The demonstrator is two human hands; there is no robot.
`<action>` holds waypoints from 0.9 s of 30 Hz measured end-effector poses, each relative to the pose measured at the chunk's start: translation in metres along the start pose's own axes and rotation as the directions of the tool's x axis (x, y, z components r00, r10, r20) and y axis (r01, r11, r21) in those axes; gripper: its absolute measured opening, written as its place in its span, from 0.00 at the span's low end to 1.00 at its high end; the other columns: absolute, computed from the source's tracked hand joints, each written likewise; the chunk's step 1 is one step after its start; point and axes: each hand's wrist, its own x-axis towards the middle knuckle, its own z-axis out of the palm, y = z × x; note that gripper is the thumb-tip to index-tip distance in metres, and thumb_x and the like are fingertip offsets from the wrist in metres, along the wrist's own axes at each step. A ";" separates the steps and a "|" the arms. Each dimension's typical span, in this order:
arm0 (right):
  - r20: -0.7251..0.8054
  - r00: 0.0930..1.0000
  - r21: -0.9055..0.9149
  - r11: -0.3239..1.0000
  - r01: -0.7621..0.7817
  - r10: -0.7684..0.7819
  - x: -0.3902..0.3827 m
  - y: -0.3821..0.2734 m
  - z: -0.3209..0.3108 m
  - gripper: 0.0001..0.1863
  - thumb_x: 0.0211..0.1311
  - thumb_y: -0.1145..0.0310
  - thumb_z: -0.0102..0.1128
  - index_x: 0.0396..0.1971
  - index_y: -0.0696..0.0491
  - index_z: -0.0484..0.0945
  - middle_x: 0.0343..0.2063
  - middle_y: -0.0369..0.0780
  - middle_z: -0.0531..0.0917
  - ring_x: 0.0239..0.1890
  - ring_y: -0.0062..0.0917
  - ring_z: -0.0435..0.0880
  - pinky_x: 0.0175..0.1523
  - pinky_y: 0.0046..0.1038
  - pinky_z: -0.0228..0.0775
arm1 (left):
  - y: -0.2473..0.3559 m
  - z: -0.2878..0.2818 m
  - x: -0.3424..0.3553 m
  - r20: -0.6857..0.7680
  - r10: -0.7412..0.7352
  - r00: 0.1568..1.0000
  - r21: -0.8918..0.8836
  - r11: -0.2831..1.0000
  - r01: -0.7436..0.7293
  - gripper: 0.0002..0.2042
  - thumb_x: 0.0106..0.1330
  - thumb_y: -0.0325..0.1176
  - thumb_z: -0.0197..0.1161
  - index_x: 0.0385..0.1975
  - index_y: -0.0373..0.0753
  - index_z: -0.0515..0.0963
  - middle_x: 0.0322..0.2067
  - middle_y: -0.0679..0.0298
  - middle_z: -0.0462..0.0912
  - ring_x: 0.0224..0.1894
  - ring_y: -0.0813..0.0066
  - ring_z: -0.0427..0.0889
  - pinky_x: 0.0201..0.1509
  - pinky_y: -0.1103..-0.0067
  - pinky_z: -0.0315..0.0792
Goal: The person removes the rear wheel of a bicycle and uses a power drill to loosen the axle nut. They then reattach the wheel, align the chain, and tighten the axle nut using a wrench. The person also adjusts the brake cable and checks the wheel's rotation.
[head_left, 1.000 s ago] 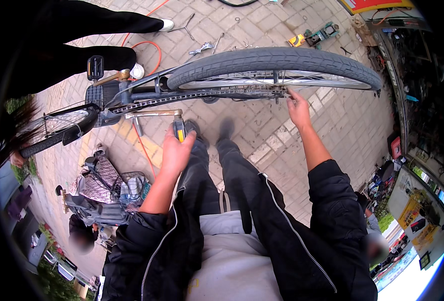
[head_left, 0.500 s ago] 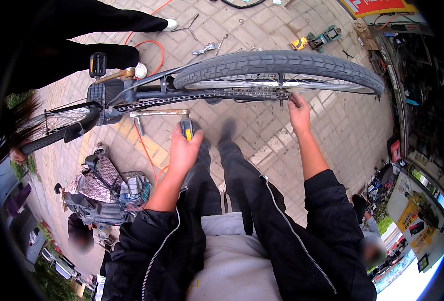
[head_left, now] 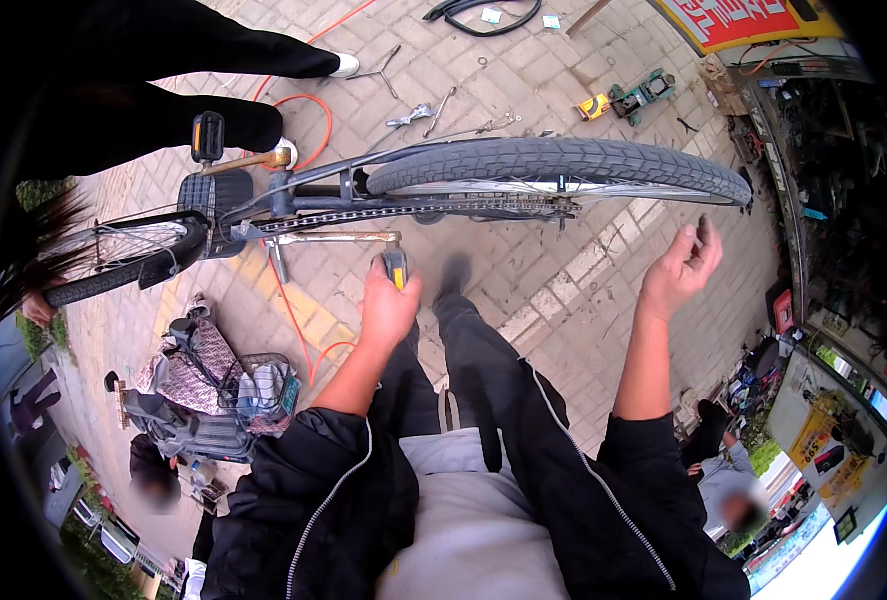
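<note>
A dark bicycle frame (head_left: 308,202) lies across the view, its rusty chain (head_left: 413,210) running back to the rear wheel's hub (head_left: 561,208). My left hand (head_left: 388,308) grips the near pedal (head_left: 395,268), black with a yellow reflector, on its worn crank arm (head_left: 333,237). My right hand (head_left: 678,270) is raised below and right of the rear tyre (head_left: 573,155), away from the hub. Its fingers are loosely bent and apart, with dark tips and nothing visible held in them.
A person in black trousers (head_left: 223,50) stands across the bike; another's hand (head_left: 38,310) is by the front tyre. Tools (head_left: 413,115), a green jack (head_left: 643,95) and an orange hose (head_left: 313,108) lie on the paving. A loaded scooter (head_left: 203,390) is lower left, a cluttered shop front (head_left: 793,200) right.
My right hand has left the rear hub and moved right. The bicycle has shifted slightly down and right in view. My left hand has moved with the pedal, still gripping it.
</note>
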 end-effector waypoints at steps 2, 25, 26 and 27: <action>-0.016 0.875 -0.137 0.868 0.477 -0.483 0.051 -0.049 -0.025 0.20 0.66 0.59 0.50 0.47 0.60 0.75 0.45 0.44 0.75 0.47 0.28 0.73 0.55 0.29 0.62 | 0.004 -0.004 -0.001 0.027 -0.015 1.000 -0.004 1.000 0.015 0.25 0.55 0.45 0.59 0.47 0.32 0.69 0.43 0.45 0.76 0.48 0.48 0.75 0.50 0.61 0.66; 0.232 0.971 0.078 0.994 -0.081 0.061 0.146 0.101 -0.002 0.29 0.73 0.52 0.29 0.48 0.59 0.74 0.47 0.42 0.76 0.52 0.28 0.71 0.62 0.27 0.55 | 0.018 0.011 0.009 -0.060 -0.032 0.998 0.087 0.996 0.037 0.36 0.55 0.43 0.60 0.59 0.27 0.58 0.47 0.44 0.71 0.53 0.47 0.69 0.55 0.58 0.61; 0.233 0.967 0.107 0.986 -0.127 0.100 0.145 0.112 -0.005 0.28 0.73 0.52 0.29 0.48 0.59 0.74 0.47 0.42 0.76 0.52 0.29 0.71 0.62 0.27 0.55 | 0.020 0.008 0.005 -0.041 -0.046 0.998 0.077 0.996 0.049 0.36 0.55 0.43 0.60 0.60 0.26 0.57 0.47 0.44 0.71 0.53 0.47 0.68 0.55 0.58 0.61; 0.256 0.952 0.138 0.969 -0.206 0.166 0.145 0.116 -0.008 0.31 0.72 0.49 0.26 0.51 0.60 0.72 0.47 0.43 0.75 0.52 0.29 0.71 0.62 0.28 0.54 | 0.027 0.005 0.001 -0.047 -0.044 0.998 0.098 0.994 0.048 0.35 0.55 0.43 0.61 0.58 0.26 0.59 0.48 0.42 0.70 0.53 0.46 0.69 0.56 0.60 0.62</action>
